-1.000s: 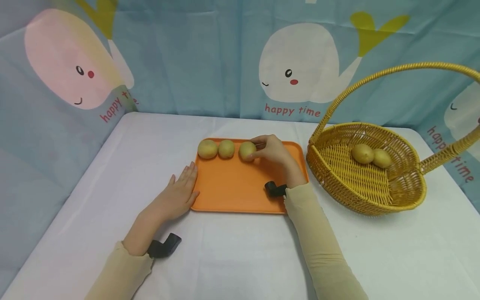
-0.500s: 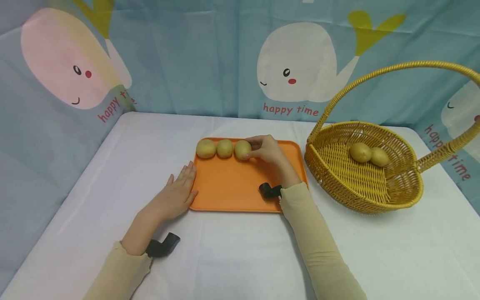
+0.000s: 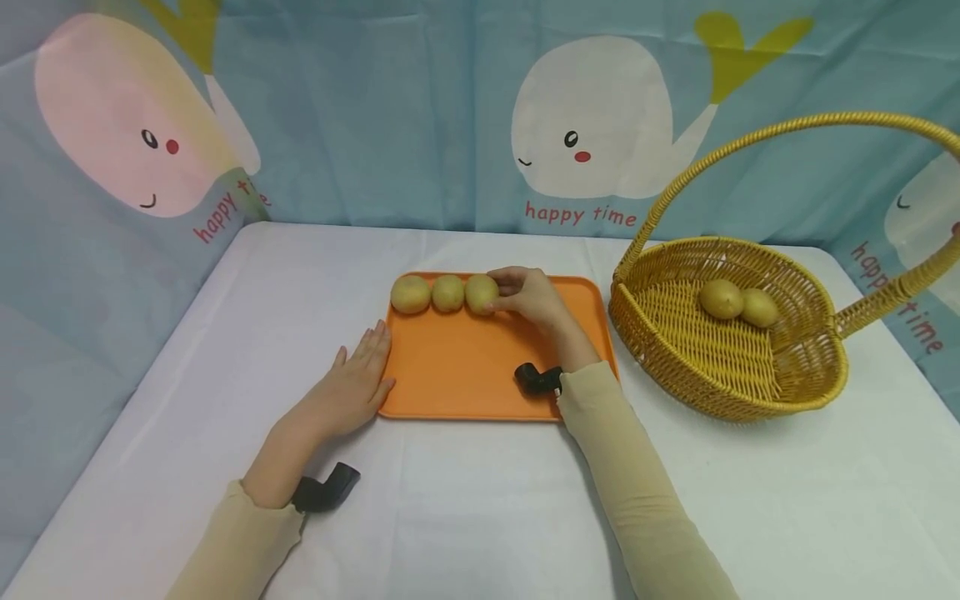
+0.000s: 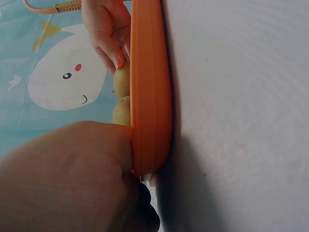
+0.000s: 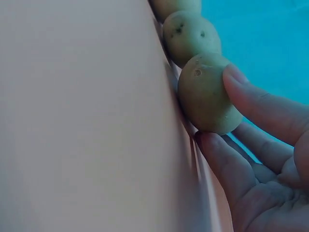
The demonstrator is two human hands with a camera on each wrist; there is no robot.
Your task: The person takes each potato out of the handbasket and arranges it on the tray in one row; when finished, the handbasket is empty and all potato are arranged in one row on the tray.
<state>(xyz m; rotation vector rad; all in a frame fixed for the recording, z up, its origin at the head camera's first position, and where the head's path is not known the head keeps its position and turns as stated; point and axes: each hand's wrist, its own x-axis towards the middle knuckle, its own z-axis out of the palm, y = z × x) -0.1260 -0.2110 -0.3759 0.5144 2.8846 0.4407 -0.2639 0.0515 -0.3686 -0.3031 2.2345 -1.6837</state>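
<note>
Three potatoes stand in a row along the back edge of an orange tray [image 3: 457, 367]: a left potato [image 3: 411, 295], a middle potato [image 3: 447, 293] and a right potato [image 3: 481, 294]. My right hand [image 3: 531, 298] holds the right potato between thumb and fingers; the right wrist view shows this potato [image 5: 205, 96] touching the middle potato [image 5: 190, 38]. Flat beside the tray's left edge lies my left hand [image 3: 351, 385], its fingers straight and touching the rim. In the left wrist view the tray wall [image 4: 150, 87] hides part of the potatoes.
A yellow wicker basket [image 3: 675, 379] with a tall arched handle stands right of the tray, two potatoes [image 3: 738, 303] inside it. A white cloth [image 3: 465, 508] covers the table. Behind hangs a blue curtain [image 3: 375, 117] with printed whales.
My right hand has moved the right potato leftward, closing the gap to the middle potato. The left hand stays by the tray's edge. The whole view has shifted slightly.
</note>
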